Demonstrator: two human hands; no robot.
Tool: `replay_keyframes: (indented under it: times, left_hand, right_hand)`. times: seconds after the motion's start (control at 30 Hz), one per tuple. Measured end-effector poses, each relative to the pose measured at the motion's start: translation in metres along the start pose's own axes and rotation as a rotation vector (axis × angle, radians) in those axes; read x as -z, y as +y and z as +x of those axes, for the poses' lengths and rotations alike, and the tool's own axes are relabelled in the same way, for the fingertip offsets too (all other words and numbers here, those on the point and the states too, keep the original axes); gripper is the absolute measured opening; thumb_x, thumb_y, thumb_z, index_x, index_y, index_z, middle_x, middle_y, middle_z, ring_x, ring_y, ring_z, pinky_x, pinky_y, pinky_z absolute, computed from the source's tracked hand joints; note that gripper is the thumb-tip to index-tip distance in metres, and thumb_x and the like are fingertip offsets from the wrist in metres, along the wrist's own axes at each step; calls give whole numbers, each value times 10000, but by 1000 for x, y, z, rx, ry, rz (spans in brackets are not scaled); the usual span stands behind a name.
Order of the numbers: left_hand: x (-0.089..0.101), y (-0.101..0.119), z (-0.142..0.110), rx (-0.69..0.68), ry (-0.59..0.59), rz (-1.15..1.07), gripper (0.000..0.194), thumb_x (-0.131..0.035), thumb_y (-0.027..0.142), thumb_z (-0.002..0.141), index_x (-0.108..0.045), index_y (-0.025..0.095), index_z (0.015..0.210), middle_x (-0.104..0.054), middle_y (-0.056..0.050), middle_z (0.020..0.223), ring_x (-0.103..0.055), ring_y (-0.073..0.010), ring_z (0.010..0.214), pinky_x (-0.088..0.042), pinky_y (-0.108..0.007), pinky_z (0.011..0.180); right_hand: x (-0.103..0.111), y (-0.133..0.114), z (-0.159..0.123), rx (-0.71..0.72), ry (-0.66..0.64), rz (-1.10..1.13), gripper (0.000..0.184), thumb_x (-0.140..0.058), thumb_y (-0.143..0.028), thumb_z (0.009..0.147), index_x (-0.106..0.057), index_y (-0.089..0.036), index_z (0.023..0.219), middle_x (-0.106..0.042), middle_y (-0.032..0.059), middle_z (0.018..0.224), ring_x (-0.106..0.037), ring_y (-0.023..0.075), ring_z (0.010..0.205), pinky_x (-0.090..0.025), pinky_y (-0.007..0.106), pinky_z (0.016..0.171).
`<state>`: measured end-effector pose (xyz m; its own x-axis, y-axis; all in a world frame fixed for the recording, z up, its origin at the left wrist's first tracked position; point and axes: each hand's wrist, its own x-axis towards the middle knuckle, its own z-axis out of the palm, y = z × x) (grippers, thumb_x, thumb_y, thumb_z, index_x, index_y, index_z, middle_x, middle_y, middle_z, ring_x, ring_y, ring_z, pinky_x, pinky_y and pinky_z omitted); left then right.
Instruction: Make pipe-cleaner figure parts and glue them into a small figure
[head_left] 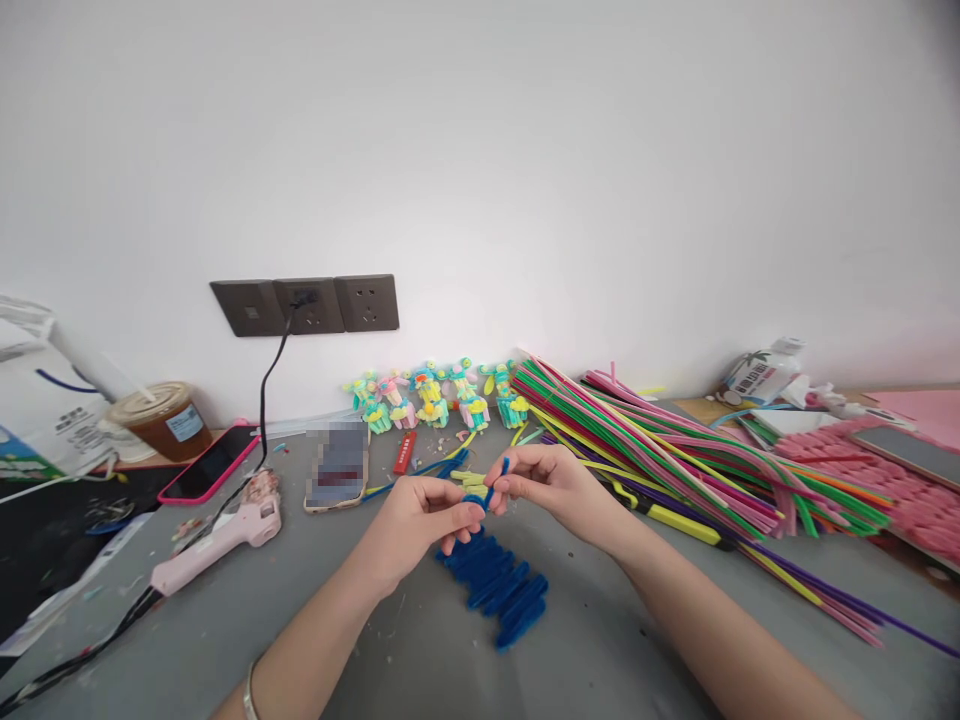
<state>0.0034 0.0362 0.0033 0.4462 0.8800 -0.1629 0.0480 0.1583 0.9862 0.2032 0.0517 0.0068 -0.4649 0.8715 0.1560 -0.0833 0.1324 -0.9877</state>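
Observation:
My left hand [424, 520] and my right hand [544, 480] meet over the grey table [420, 660], both pinching a short blue pipe cleaner piece [491, 492] between their fingertips. Just below them lies a row of folded blue pipe cleaner pieces [499, 585]. A few short yellow-green pieces [469, 482] lie behind the hands. A big bundle of long coloured pipe cleaners [675, 450] spreads out to the right.
Small finished pipe cleaner figures [435, 395] stand along the wall. A pink glue gun [225, 540] with a black cord, two phones [210, 465] [337, 468], an iced drink cup [165, 420] and a wall socket strip [304, 305] are on the left. Pink pieces [885, 480] lie far right.

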Motion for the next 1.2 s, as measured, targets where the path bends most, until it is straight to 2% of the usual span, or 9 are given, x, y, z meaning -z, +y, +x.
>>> replay_keyframes:
  times: [0.2, 0.3, 0.37, 0.47, 0.57, 0.67, 0.77, 1.03, 1.2]
  left_hand:
    - [-1, 0, -4, 71, -149, 186, 233, -730, 345, 726, -685, 123, 670, -622, -9, 594, -516, -86, 519, -397, -200, 477]
    - [-3, -5, -5, 137, -189, 220, 226, -738, 334, 707, -676, 117, 686, -635, -18, 609, -553, -103, 536, -401, -200, 460]
    - [-3, -8, -3, 149, -178, 209, 229, -736, 331, 710, -670, 112, 711, -633, -17, 601, -564, -107, 529, -419, -204, 465]
    - [-1, -8, 1, 72, -79, 112, 273, -738, 349, 723, -673, 114, 847, -641, -11, 631, -577, -106, 540, -468, -216, 506]
    - [-1, -4, 3, -37, 86, -71, 353, -768, 372, 705, -664, 128, 939, -666, -29, 754, -614, -118, 634, -504, -221, 561]
    - [-3, 0, 3, -70, 203, -246, 361, -786, 383, 692, -670, 130, 921, -679, -44, 790, -619, -115, 655, -515, -218, 587]
    - [-5, 0, 3, -65, 229, -337, 312, -796, 381, 683, -675, 132, 826, -664, -25, 718, -602, -97, 603, -499, -200, 558]
    - [-6, 4, -2, -2, 119, -278, 296, -785, 373, 699, -599, 145, 678, -627, 6, 636, -580, -80, 566, -457, -175, 512]
    - [-4, 4, -4, 23, 7, -147, 305, -759, 381, 720, -580, 145, 650, -633, 1, 616, -578, -86, 543, -455, -193, 515]
  right_hand:
    - [-1, -1, -4, 14, -71, -171, 178, -757, -332, 752, -711, -161, 737, -655, 20, 747, -597, 130, 676, -483, 245, 639]
    - [-2, 1, -6, -88, -185, -151, 165, -730, -323, 780, -706, -160, 784, -675, 26, 768, -617, 136, 693, -495, 253, 659]
    - [-2, 3, -5, -145, -191, -104, 175, -729, -327, 779, -683, -161, 809, -686, 22, 742, -631, 137, 673, -507, 257, 650]
    - [-1, 5, -2, -76, -31, -30, 218, -755, -342, 750, -626, -171, 792, -676, 9, 724, -643, 137, 663, -522, 261, 640]
    - [-2, 4, 1, 50, 123, 12, 236, -758, -348, 747, -590, -183, 761, -684, 35, 823, -653, 148, 735, -538, 281, 689]
    - [-7, 3, 2, 124, 156, 15, 198, -741, -326, 771, -592, -197, 758, -676, 47, 878, -644, 158, 804, -537, 300, 745]
    - [-12, 5, 1, 148, 130, -7, 193, -753, -330, 756, -607, -202, 748, -657, 44, 856, -623, 177, 836, -527, 319, 761]
    - [-2, -2, 0, 117, 116, -91, 166, -694, -333, 818, -628, -183, 799, -652, 43, 847, -591, 156, 782, -482, 282, 700]
    - [-2, -7, -1, 75, 69, -6, 204, -702, -355, 810, -591, -185, 794, -682, 29, 769, -616, 145, 704, -494, 278, 669]
